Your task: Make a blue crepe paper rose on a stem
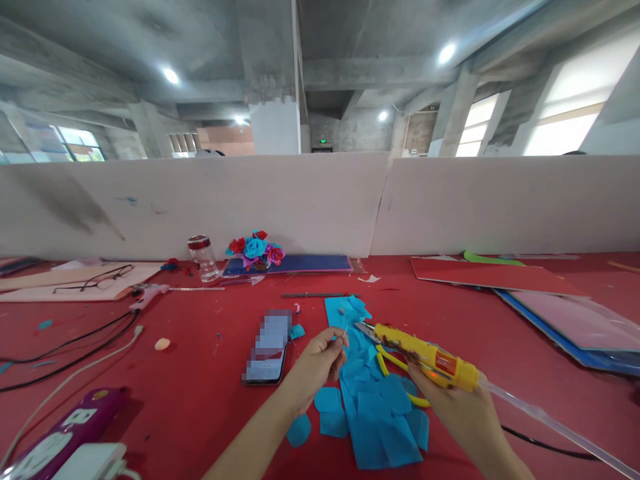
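Note:
My left hand is closed in a pinch around a thin, pale stick-like piece, whose tip shows above the fingers. In my right hand is a yellow hot glue gun, its nozzle turned left toward my left hand. A clear glue stick runs out of its back end. Below the gun lies a yellow-handled tool with metal jaws, partly hidden, pliers or scissors. Blue paper sheets spread beneath it, with cut blue petal shapes beside them.
A phone lies left of my left hand. Behind stand paper flowers and a glass jar. At left are eyeglasses, cables and a purple power strip. Coloured sheets lie right. A white partition closes the back.

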The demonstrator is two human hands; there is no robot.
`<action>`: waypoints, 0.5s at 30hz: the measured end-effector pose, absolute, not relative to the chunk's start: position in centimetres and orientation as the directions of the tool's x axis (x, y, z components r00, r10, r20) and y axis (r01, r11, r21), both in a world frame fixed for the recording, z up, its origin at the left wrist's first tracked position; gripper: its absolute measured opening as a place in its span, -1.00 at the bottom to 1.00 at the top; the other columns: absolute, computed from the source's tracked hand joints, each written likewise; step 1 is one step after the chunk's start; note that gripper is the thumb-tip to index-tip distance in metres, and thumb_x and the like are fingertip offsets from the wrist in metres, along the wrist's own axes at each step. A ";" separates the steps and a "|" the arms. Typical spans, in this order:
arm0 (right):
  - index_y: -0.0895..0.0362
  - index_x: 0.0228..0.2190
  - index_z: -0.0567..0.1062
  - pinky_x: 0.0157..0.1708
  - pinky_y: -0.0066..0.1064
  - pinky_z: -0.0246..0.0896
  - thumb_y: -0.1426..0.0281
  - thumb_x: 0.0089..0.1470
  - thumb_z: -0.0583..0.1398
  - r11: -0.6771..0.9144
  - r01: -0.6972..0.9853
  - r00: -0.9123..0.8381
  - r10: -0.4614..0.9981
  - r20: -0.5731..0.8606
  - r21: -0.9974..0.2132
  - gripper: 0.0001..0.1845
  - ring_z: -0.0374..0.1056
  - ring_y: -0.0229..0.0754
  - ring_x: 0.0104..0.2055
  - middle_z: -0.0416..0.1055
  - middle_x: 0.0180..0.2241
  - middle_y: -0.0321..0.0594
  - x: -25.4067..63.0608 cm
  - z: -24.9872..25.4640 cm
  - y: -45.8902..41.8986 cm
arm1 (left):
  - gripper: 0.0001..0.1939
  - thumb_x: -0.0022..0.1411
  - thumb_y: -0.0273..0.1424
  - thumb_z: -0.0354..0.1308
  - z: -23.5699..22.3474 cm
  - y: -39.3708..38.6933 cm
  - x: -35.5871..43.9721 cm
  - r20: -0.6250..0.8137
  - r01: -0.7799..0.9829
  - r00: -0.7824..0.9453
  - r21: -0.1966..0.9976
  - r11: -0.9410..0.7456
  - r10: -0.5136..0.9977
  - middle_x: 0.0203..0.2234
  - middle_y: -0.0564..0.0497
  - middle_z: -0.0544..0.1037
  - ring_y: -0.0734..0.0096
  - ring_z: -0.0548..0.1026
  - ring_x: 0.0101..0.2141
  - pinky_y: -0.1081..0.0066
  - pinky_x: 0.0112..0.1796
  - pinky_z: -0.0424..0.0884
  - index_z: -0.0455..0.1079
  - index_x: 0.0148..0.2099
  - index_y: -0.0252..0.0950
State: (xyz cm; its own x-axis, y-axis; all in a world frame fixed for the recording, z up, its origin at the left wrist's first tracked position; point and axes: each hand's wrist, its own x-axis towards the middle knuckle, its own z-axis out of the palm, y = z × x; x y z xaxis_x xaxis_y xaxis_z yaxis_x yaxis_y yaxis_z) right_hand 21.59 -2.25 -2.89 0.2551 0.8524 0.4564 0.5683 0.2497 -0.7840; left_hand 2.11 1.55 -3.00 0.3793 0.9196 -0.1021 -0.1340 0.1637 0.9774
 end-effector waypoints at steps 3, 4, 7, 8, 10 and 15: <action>0.06 -0.57 0.43 -0.55 -0.37 0.36 0.23 -0.16 0.14 0.264 0.562 0.253 0.847 0.468 -0.783 -0.82 0.43 -0.09 -0.56 0.47 -0.62 -0.22 21.9 -3.7 -1.9 | -0.76 0.08 -0.21 0.08 -2.8 1.4 1.9 -0.131 -0.243 0.429 0.936 0.254 0.894 -0.66 0.20 0.13 0.64 0.01 -0.64 0.60 -0.60 -0.04 0.19 -0.34 -0.27; 0.06 -0.57 0.43 -0.49 -0.33 0.37 0.22 -0.17 0.14 0.269 0.564 0.257 0.841 0.475 -0.781 -0.82 0.44 -0.06 -0.51 0.48 -0.60 -0.19 22.0 -3.8 -1.9 | -0.76 0.07 -0.22 0.10 -2.8 1.4 1.8 -0.137 -0.278 0.446 0.918 0.282 0.885 -0.66 0.20 0.13 0.64 0.00 -0.64 0.61 -0.61 -0.05 0.19 -0.33 -0.27; 0.05 -0.60 0.45 -0.42 -0.23 0.38 0.19 -0.22 0.14 0.283 0.581 0.278 0.812 0.513 -0.763 -0.80 0.45 0.01 -0.47 0.49 -0.60 -0.15 22.0 -3.4 -1.9 | -0.77 0.08 -0.24 0.12 -2.8 1.5 1.7 -0.145 -0.359 0.502 0.862 0.358 0.853 -0.68 0.20 0.12 0.65 0.00 -0.65 0.63 -0.63 -0.07 0.20 -0.32 -0.27; 0.04 -0.61 0.45 -0.45 -0.23 0.38 0.19 -0.23 0.14 0.286 0.584 0.277 0.810 0.517 -0.760 -0.80 0.44 0.01 -0.49 0.48 -0.62 -0.15 21.9 -3.1 -1.9 | -0.79 0.09 -0.26 0.13 -2.8 1.5 1.6 -0.141 -0.386 0.521 0.840 0.380 0.842 -0.68 0.20 0.12 0.66 0.00 -0.66 0.63 -0.64 -0.07 0.20 -0.32 -0.27; 0.03 -0.63 0.44 -0.54 -0.26 0.38 0.20 -0.23 0.15 0.295 0.566 0.265 0.819 0.509 -0.770 -0.81 0.42 -0.01 -0.55 0.46 -0.64 -0.16 21.5 -2.5 -2.1 | -0.82 0.11 -0.32 0.13 -3.0 1.5 1.6 -0.132 -0.444 0.552 0.789 0.424 0.823 -0.67 0.20 0.11 0.67 0.02 -0.66 0.65 -0.64 -0.05 0.21 -0.31 -0.28; 0.07 -0.62 0.42 -0.61 -0.28 0.36 0.23 -0.20 0.14 0.291 0.518 0.314 0.810 0.495 -0.804 -0.82 0.41 -0.02 -0.58 0.45 -0.62 -0.16 20.6 -1.4 -2.3 | -0.87 0.12 -0.41 0.13 -3.0 1.4 1.4 -0.117 -0.526 0.610 0.680 0.511 0.784 -0.67 0.19 0.11 0.69 0.10 -0.66 0.68 -0.66 -0.01 0.22 -0.30 -0.29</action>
